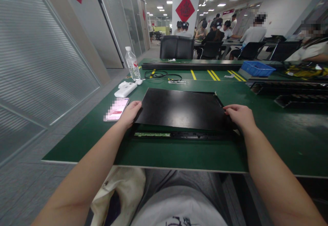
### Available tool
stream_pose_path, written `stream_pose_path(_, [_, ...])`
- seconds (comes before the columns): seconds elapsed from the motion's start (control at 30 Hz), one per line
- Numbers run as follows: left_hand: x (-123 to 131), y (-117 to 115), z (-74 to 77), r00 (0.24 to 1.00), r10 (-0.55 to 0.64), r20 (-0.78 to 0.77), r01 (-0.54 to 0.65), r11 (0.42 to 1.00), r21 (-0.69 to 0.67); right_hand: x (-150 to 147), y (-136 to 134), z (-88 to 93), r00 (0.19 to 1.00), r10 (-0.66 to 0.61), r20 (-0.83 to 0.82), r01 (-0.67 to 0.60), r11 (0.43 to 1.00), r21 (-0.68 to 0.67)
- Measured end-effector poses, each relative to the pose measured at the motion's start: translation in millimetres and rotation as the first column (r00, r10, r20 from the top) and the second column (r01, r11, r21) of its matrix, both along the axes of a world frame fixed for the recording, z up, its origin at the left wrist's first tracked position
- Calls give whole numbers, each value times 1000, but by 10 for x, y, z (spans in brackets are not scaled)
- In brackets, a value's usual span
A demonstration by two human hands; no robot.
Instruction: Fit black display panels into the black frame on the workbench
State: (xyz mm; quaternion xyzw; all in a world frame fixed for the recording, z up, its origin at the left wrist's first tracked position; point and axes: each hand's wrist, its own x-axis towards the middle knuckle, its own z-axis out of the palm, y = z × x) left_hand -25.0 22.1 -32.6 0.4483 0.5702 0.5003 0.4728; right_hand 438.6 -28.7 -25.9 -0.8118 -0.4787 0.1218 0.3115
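A flat black panel [180, 108], like a display screen, lies tilted over a shallow black frame [200, 135]. Its near edge is raised, and a green circuit strip [152, 135] shows in the front part of the frame. My left hand [132, 112] is closed on the panel's left edge, thumb on top. At the right edge, my right hand [239, 115] pinches the panel near the frame's side, its fingers curled and partly hidden. Just left of my left hand lies a lit phone [118, 110].
A water bottle [132, 64] and a white device [125, 89] stand at the back left of the green table [84, 137]. Behind the panel is a black cable [164, 75]. Black frame parts [294, 99] and a blue bin [257, 69] occupy the right. People sit farther back.
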Motion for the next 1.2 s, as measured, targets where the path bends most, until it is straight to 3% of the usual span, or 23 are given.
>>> stream_pose_path(0.3, [-37, 24, -57, 999, -26, 21, 25, 999, 42, 37, 19, -32, 1000, 7, -5, -7, 1000, 2])
stream_pose_path(0.6, [26, -52, 48, 998, -58, 39, 60, 997, -42, 8, 1, -19, 992, 11, 123, -13, 1000, 15])
stream_pose_path(1.2, [6, -49, 38, 996, -68, 52, 69, 997, -27, 45, 20, -52, 977, 46, 207, -43, 999, -17])
